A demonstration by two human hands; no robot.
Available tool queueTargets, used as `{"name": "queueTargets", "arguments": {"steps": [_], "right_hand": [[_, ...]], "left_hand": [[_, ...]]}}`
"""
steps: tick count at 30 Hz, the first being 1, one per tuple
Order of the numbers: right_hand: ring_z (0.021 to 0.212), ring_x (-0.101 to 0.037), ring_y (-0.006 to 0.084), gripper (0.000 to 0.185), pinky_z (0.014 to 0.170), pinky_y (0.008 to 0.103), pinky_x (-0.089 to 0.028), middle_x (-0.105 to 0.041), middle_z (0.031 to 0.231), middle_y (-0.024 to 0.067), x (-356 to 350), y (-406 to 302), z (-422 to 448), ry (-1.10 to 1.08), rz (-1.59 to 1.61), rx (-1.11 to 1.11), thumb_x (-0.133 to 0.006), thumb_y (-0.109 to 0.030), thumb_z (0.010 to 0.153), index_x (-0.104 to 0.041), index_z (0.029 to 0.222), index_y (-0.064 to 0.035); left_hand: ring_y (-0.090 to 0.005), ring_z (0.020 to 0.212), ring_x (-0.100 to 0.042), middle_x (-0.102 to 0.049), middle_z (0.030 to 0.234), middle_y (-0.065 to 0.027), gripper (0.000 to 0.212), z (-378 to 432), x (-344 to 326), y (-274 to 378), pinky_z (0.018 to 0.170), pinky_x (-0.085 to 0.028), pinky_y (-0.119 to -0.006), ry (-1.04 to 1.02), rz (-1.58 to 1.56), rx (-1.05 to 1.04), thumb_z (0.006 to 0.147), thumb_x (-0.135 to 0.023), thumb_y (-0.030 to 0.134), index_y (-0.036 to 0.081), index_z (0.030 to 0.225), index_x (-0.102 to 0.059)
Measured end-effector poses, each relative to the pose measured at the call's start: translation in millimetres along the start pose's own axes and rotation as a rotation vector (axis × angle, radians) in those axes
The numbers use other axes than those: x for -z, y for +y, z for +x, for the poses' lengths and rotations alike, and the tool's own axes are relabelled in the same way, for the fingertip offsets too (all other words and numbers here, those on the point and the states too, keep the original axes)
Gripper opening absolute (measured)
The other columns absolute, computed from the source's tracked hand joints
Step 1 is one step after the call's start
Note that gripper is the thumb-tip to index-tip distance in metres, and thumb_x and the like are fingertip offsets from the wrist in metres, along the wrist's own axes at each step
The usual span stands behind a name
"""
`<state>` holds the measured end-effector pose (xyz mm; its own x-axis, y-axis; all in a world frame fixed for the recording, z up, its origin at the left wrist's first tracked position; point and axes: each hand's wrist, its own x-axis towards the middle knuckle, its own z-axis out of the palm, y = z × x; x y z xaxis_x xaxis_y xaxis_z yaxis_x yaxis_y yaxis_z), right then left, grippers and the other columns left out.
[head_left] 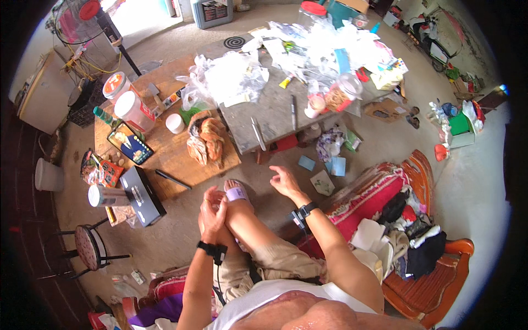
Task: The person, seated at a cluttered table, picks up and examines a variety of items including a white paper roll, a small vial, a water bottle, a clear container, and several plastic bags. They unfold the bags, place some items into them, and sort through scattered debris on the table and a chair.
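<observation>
My left hand [214, 211] is above my knee, fingers loosely curled, with nothing seen in it. My right hand [284, 181] is raised in the air beyond my other knee, thumb and fingers apart and holding nothing. Ahead of my left hand, a black pen [173, 179] lies at the edge of the wooden table [165, 185]. Orange-brown cloths [208, 138] are bunched near its corner. A smartphone [130, 143] with a lit screen rests against jars. On the grey table [272, 111] lie a metal tool [258, 133], perhaps tweezers, and a dark marker [293, 112].
Plastic bags [243, 78] cover much of the tables. A black box [142, 196] and a lidded jar [108, 196] stand at the left edge. A round stool [87, 247] is at lower left. To the right, a wooden bench [429, 284] holds piled clothes [425, 251].
</observation>
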<state>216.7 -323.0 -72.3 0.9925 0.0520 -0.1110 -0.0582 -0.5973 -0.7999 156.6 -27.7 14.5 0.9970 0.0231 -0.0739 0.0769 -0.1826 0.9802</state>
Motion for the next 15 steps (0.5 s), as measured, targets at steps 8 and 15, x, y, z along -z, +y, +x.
{"name": "queueTargets", "arguments": {"steps": [8, 15], "right_hand": [[0.089, -0.069, 0.0229, 0.038, 0.082, 0.0359, -0.055, -0.069, 0.110, 0.0117, 134.5, -27.5, -39.2, 0.240, -0.035, 0.110, -0.070, -0.007, 0.080, -0.063, 0.118, -0.0063], [0.107, -0.061, 0.0299, 0.049, 0.090, 0.0385, -0.050, -0.063, 0.118, 0.0142, 198.6, -88.3, 11.9, 0.543, -0.289, 0.262, -0.073, -0.010, 0.077, -0.058, 0.123, -0.0069]], "left_hand": [[-0.0168, 0.097, -0.061, -0.065, 0.105, -0.0095, 0.043, -13.5, -4.0, 6.7, 0.089, -0.049, -0.032, 0.001, -0.021, -0.070, 0.093, -0.061, 0.015, 0.003, 0.132, -0.047], [-0.0140, 0.093, -0.062, -0.064, 0.105, -0.0075, 0.046, -55.0, 10.0, 33.7, 0.085, -0.051, -0.028, 0.050, -0.169, -0.168, 0.091, -0.064, 0.011, 0.004, 0.133, -0.046]]}}
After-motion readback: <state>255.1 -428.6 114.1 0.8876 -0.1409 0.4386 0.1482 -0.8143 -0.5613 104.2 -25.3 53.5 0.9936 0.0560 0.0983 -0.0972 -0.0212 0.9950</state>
